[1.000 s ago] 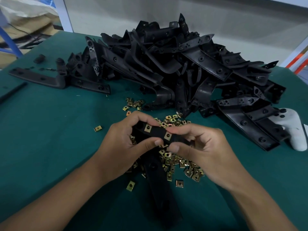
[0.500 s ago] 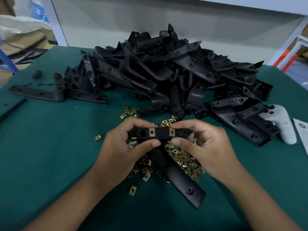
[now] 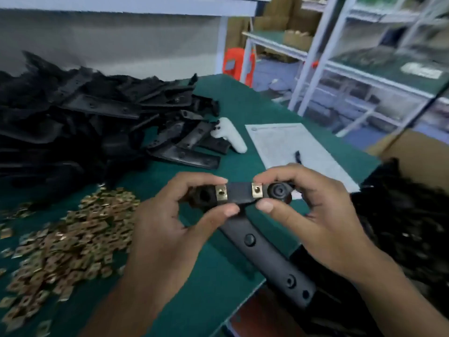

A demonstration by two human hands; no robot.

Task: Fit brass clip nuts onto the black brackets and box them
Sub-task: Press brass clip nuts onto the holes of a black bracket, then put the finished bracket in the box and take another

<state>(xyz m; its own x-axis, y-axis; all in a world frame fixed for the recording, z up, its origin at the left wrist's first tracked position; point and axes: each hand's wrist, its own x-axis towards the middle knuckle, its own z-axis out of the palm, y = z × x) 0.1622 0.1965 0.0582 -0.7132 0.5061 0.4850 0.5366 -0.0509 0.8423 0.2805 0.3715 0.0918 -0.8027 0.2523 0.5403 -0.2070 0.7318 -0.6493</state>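
Note:
Both hands hold one black L-shaped bracket (image 3: 239,194) above the table's right edge. My left hand (image 3: 175,215) pinches its left end and my right hand (image 3: 313,210) pinches its right end. Two brass clip nuts (image 3: 221,193) sit on the short arm facing me. The bracket's long arm (image 3: 269,261) hangs down toward me. A loose heap of brass clip nuts (image 3: 68,237) lies on the green table at the left. A big pile of black brackets (image 3: 92,122) fills the back left. At the right a cardboard box (image 3: 413,215) holds dark brackets.
A white controller (image 3: 230,137) lies beside the bracket pile, and a paper sheet (image 3: 291,149) with a small black piece on it lies beyond my hands. The green table (image 3: 213,276) ends just right of my hands. Metal shelving (image 3: 364,69) stands at the back right.
The view has swung to the right, and both hands carried the bracket with its two nuts away from the nut heap toward the table's right edge and the box.

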